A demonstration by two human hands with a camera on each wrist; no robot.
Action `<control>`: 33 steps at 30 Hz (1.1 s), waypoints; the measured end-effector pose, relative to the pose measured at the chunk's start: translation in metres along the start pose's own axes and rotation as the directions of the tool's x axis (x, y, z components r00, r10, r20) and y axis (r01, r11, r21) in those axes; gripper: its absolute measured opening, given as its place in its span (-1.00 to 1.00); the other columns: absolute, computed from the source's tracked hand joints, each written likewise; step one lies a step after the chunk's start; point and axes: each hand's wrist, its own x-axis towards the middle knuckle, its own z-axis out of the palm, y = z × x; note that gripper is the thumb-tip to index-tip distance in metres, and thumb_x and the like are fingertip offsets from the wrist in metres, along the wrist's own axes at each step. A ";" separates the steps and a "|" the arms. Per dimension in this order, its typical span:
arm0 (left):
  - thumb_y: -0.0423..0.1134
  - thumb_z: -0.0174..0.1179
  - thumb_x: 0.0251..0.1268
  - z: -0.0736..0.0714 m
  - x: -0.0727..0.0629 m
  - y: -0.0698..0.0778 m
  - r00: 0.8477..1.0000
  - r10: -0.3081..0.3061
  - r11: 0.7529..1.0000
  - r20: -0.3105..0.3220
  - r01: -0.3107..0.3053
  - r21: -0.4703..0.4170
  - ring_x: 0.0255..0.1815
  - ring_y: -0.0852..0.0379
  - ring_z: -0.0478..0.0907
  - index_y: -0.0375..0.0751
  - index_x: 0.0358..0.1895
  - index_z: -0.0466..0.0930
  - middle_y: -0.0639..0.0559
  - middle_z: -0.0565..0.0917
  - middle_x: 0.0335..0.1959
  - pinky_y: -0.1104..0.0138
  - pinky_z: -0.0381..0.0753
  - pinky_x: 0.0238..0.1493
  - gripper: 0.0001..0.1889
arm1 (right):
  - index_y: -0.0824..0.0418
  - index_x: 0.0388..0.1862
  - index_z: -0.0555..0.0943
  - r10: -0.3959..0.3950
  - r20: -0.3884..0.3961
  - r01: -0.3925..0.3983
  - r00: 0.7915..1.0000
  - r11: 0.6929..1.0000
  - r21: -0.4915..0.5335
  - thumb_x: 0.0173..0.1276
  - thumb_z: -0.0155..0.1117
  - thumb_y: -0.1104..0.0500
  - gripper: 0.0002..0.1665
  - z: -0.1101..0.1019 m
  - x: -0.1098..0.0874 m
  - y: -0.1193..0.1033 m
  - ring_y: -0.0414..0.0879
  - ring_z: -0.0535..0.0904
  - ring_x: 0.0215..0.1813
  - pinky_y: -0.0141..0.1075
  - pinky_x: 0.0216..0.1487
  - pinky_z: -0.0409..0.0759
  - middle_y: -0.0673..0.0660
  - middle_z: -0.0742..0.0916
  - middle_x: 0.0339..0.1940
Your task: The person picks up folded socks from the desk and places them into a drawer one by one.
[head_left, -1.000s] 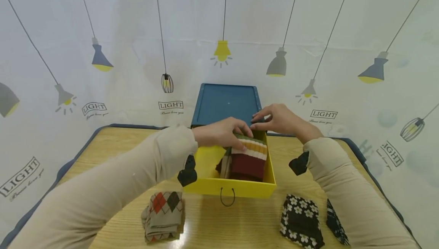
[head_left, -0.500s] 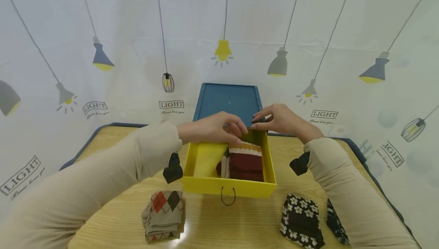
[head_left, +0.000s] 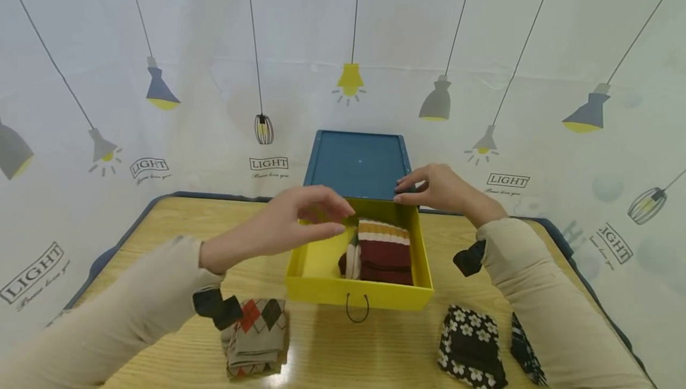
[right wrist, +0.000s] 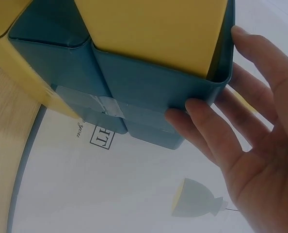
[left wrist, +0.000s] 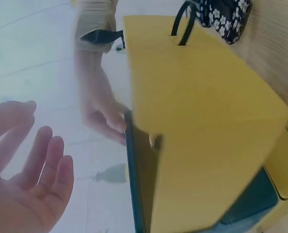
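A yellow drawer (head_left: pixel 364 295) with a dark cord pull stands pulled out of a blue casing (head_left: pixel 357 162). In its right part lie folded maroon socks (head_left: pixel 384 259) with white and mustard stripes, next to a folded beige pair (head_left: pixel 351 261). My left hand (head_left: pixel 289 217) hovers over the drawer's left side, fingers loosely bent, holding nothing; the left wrist view shows it apart from the drawer. With thumb and fingers on either side of a corner, my right hand (head_left: pixel 439 191) grips the casing, as the right wrist view (right wrist: pixel 260 121) confirms.
Folded argyle socks (head_left: pixel 257 338) lie on the wooden table (head_left: pixel 343 356) at front left. Black socks with white flowers (head_left: pixel 473 344) are at front right, beside a dark patterned pair (head_left: pixel 525 350) partly behind my right sleeve. A printed curtain (head_left: pixel 214 37) hangs behind.
My left hand has let go of the maroon socks, which now lie in the drawer, and has moved left and away. The right hand has stayed at the casing's corner.
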 end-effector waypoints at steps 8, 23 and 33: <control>-0.34 0.15 0.16 -0.010 -0.059 -0.043 0.960 -0.096 0.995 -0.263 0.092 -0.027 -0.16 0.18 0.48 -0.23 -0.09 0.52 -0.01 0.53 -0.10 0.29 0.52 -0.15 -0.77 | 0.26 -0.15 0.64 0.001 0.007 -0.001 1.000 1.000 0.010 0.19 0.23 0.13 -0.71 0.002 0.001 0.002 0.08 0.58 -0.14 -0.19 -0.23 0.57 0.24 0.60 -0.03; -0.15 0.16 0.15 0.018 -0.137 -0.161 0.952 -0.304 0.951 0.026 0.302 0.068 0.03 -0.34 0.28 -0.31 0.09 0.40 -0.25 0.40 0.04 -0.21 0.28 -0.10 -0.54 | 0.25 -0.17 0.65 0.004 -0.014 -0.004 1.000 1.000 -0.014 0.17 0.26 0.12 -0.71 -0.001 -0.003 0.003 0.08 0.58 -0.16 -0.23 -0.28 0.58 0.23 0.61 -0.06; -0.27 0.14 0.18 0.020 -0.144 -0.187 0.902 -0.345 0.904 0.259 0.393 -0.165 -0.31 0.10 0.47 -0.54 0.14 0.26 -0.40 0.35 0.02 0.29 0.50 -0.31 -0.47 | 0.27 -0.16 0.65 -0.012 -0.008 0.012 1.000 1.000 -0.009 0.17 0.25 0.15 -0.71 0.000 0.000 0.001 0.05 0.60 -0.17 -0.20 -0.25 0.58 0.23 0.61 -0.05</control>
